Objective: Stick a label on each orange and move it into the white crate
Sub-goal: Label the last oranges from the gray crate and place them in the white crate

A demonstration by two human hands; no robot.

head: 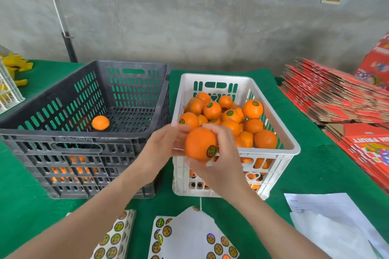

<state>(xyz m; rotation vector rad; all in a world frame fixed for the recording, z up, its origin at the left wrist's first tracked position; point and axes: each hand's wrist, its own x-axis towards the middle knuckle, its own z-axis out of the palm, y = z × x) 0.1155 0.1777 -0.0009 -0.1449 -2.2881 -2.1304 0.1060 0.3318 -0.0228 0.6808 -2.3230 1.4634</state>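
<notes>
Both hands cradle one orange (199,143) over the near rim of the white crate (293,147): left hand (163,145) cups its side, right hand (224,162) curls round it beside the label (211,151). Likely firm, light, slightly waxy and prone to roll, so hold it across the widest part and set it down gently.

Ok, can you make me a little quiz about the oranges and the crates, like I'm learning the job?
1. True or false: the orange held between the left hand and right hand already has a label on it.
2. Which crate holds the labelled oranges? A) the black crate B) the white crate
3. Fill in: the sticker sheets lie on a ___ cloth.
Key: 1 true; 2 B; 3 green.
</notes>
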